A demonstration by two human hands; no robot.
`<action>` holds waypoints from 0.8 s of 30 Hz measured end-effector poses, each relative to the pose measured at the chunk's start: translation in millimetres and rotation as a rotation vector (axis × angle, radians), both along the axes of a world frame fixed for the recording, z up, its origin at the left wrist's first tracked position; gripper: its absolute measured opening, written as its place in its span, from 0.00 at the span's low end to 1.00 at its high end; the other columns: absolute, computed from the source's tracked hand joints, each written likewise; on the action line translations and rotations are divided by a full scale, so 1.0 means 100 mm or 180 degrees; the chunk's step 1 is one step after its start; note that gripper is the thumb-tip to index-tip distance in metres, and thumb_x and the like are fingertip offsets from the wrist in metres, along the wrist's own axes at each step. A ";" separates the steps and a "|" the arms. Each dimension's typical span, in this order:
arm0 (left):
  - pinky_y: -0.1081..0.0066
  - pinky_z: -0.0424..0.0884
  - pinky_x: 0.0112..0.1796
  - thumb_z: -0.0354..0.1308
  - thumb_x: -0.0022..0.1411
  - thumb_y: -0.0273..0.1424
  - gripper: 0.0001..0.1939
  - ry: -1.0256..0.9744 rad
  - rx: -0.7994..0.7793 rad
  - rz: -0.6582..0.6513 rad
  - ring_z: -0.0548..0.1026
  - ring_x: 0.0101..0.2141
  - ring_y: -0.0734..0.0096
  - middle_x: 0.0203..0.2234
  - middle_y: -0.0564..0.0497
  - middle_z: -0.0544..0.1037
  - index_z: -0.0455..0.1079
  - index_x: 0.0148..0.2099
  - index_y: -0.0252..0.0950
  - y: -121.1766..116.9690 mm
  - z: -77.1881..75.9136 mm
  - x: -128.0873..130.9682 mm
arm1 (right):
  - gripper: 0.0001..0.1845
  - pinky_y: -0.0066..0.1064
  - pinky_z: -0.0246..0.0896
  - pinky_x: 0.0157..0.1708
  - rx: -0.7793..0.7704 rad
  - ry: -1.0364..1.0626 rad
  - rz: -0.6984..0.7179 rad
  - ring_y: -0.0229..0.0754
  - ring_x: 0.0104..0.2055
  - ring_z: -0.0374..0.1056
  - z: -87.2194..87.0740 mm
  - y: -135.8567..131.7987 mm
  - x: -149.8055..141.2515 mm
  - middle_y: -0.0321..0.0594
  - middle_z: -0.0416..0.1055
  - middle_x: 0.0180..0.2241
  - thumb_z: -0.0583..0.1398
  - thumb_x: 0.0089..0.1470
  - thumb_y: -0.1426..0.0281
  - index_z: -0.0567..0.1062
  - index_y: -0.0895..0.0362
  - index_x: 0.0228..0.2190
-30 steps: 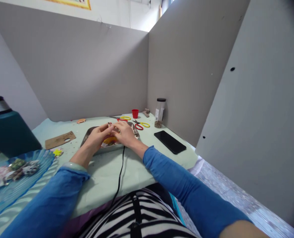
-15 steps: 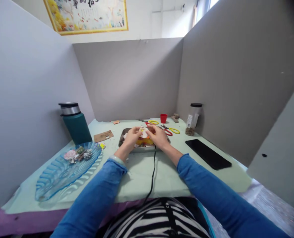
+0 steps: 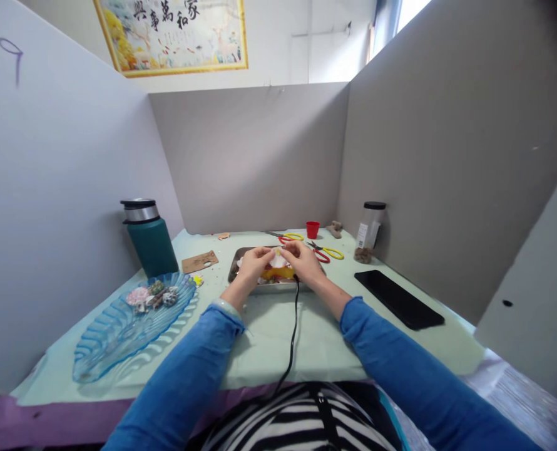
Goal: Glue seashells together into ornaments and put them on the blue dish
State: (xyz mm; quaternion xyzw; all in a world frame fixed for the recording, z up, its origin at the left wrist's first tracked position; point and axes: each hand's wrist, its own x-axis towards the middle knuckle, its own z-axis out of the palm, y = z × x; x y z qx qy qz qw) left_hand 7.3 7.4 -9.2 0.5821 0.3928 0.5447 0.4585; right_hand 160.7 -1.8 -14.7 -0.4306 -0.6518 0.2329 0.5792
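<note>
Both my hands meet over a metal tray, pinching a small white piece with a yellow spot (image 3: 277, 258) between the fingertips. My left hand (image 3: 256, 263) grips its left side, and my right hand (image 3: 303, 260) grips its right side. Whether the piece is a shell or a flower I cannot tell. Beneath my hands in the tray (image 3: 260, 289) lies a yellow tool (image 3: 278, 274), perhaps a hot glue gun, partly covered by my right hand. From it a black cord (image 3: 291, 338) runs toward my lap. Small white and coloured bits lie around it in the tray.
At left stand a teal bottle (image 3: 151, 244) and a blue glass dish (image 3: 114, 341) bearing shells. A brown card (image 3: 200, 261) lies near them. Scissors (image 3: 293, 237), pliers (image 3: 332, 252) and a red cup (image 3: 312, 230) are behind. A jar (image 3: 367, 235) and black phone (image 3: 398, 299) are right.
The view has tilted up slightly, so everything sits a little lower in it. My fingers have shifted slightly around the white piece, which both hands still hold over the tray.
</note>
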 end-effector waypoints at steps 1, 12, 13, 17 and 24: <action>0.74 0.65 0.26 0.68 0.43 0.42 0.20 0.0044 0.0040 0.0013 0.69 0.23 0.75 0.24 0.49 0.75 0.73 0.32 0.30 0.00 0.00 0.00 | 0.15 0.31 0.62 0.35 0.0041 0.0083 -0.0028 0.40 0.33 0.68 0.00 0.00 0.00 0.40 0.73 0.30 0.59 0.48 0.60 0.72 0.58 0.34; 0.72 0.66 0.30 0.69 0.40 0.42 0.23 0.0061 0.0097 -0.0256 0.71 0.26 0.72 0.26 0.47 0.77 0.74 0.35 0.29 -0.08 0.04 0.03 | 0.08 0.30 0.58 0.29 -0.0014 0.0052 0.0088 0.39 0.27 0.65 0.03 -0.03 0.01 0.36 0.70 0.24 0.58 0.47 0.65 0.72 0.57 0.26; 0.72 0.66 0.29 0.69 0.41 0.42 0.23 0.0093 0.0089 -0.0225 0.71 0.26 0.72 0.26 0.47 0.77 0.75 0.35 0.29 -0.08 0.04 0.03 | 0.08 0.30 0.58 0.29 -0.0021 0.0005 0.0078 0.39 0.27 0.64 0.03 -0.04 0.01 0.36 0.70 0.24 0.58 0.47 0.65 0.72 0.57 0.25; 0.72 0.66 0.29 0.68 0.42 0.42 0.21 0.0179 0.0111 -0.0102 0.71 0.25 0.72 0.25 0.47 0.77 0.76 0.33 0.29 -0.07 0.03 0.02 | 0.09 0.31 0.58 0.31 -0.0020 -0.0140 0.0010 0.40 0.29 0.65 0.03 -0.04 0.01 0.37 0.71 0.25 0.57 0.47 0.65 0.72 0.57 0.25; 0.72 0.67 0.29 0.68 0.41 0.41 0.20 0.0180 0.0130 0.0011 0.72 0.24 0.71 0.24 0.47 0.78 0.76 0.33 0.30 -0.03 0.01 0.02 | 0.09 0.31 0.58 0.32 -0.0001 -0.0254 -0.0016 0.40 0.29 0.66 0.02 -0.03 0.01 0.37 0.71 0.26 0.57 0.48 0.64 0.73 0.57 0.26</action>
